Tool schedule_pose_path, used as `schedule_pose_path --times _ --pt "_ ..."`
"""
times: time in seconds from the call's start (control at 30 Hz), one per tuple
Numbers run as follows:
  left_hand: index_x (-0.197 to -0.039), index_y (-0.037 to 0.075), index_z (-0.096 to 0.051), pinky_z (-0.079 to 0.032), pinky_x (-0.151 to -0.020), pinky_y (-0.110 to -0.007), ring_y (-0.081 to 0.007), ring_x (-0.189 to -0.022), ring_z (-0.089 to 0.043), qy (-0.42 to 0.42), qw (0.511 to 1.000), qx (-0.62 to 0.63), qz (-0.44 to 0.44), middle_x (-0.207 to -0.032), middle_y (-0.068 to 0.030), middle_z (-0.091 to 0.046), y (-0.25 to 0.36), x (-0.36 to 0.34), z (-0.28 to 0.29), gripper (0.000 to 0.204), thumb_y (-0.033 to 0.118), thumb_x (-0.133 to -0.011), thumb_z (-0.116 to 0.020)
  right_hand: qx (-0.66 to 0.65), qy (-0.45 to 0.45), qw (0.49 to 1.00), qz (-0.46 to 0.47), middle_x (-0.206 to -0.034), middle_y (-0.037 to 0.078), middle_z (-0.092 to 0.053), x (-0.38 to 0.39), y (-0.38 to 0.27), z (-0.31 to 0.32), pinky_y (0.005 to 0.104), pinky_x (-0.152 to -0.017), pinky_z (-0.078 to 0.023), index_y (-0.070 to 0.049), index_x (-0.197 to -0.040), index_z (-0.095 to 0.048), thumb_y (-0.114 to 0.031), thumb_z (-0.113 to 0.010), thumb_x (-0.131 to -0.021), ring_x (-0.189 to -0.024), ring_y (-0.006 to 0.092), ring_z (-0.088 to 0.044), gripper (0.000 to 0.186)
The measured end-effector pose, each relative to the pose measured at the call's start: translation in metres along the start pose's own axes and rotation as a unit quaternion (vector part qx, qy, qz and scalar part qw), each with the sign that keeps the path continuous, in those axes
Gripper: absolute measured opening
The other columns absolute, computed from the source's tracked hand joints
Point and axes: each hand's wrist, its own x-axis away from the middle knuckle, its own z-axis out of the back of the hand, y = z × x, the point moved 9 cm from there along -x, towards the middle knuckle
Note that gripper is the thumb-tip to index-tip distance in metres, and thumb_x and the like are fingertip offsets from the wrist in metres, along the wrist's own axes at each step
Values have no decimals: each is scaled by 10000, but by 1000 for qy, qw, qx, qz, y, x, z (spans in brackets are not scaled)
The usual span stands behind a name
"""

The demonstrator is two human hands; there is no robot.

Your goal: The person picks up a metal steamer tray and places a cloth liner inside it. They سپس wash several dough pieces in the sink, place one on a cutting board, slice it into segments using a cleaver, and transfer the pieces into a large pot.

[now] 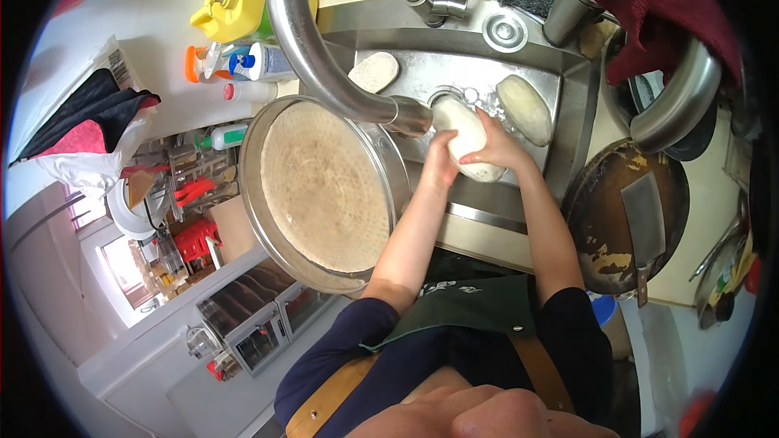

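Over the steel sink [487, 69], both my hands grip a thick, whitish oblong vegetable [459, 126] of a kind I cannot make out. My left hand [441, 161] closes round its near left side, and my right hand [497, 148] wraps its right side with the thumb across the top. Beside my left hand, the mouth of the bent steel faucet [408, 116] comes close to the vegetable. A second pale oblong vegetable [524, 109] lies in the sink to the right. Another whitish piece [375, 73] rests at the sink's far left.
A big round steel pan with a pale, stained inside [329, 186] stands left of the sink. At right, a cleaver [643, 215] lies on a worn dark round board [592, 211]. Bottles [264, 61] and a yellow jug [231, 12] stand at the back left; a maroon cloth [649, 0] hangs back right.
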Motion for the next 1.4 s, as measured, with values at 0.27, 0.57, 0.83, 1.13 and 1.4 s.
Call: schedule_pose_path --times 0.27,0.57,0.83,1.13,1.4 --pt "-1342 0 -361 -477 -907 -410 -292 -1124 -533 45 987 -126 91 -1260 -178 -504 -75 5 -21 453 196 -951 -480 -113 -16 990 -82 -1285 198 -497 37 56 6 388 -1006 -390 -12 -1348 -387 -270 -839 -585 -1209 313 -479 924" --pt "-1427 72 -282 -262 -986 -686 -348 -1332 -301 -18 974 -31 222 -1439 -164 -347 -129 -9 -32 614 501 -988 -321 -60 -7 988 -143 -1166 171 -610 39 104 27 343 -926 -445 9 -1261 -516 -284 -802 -654 -1082 249 -582 732" --pt "-1495 81 -86 -172 -1066 -659 -327 -1445 -13 3 962 7 274 -1557 -185 -60 -149 -9 -24 748 550 -971 -340 14 6 976 -217 -1130 192 -637 29 147 32 347 -891 -470 11 -1230 -554 -383 -801 -655 -1039 259 -620 739" --pt "-1310 62 -431 -383 -960 -485 -268 -1177 -479 139 960 -154 185 -1250 -120 -520 -113 0 15 502 414 -956 -477 310 183 885 -294 -1329 212 -469 -10 77 100 427 -964 -435 -66 -1354 -415 -463 -839 -592 -1234 326 -464 959" --pt "-1213 65 -501 -460 -845 -371 -207 -1024 -576 126 968 -151 156 -1116 -75 -587 -88 19 11 347 301 -958 -495 463 137 832 -274 -1276 210 -430 -54 107 85 610 -982 -368 -123 -1500 -50 -395 -854 -576 -1188 363 -447 1255"
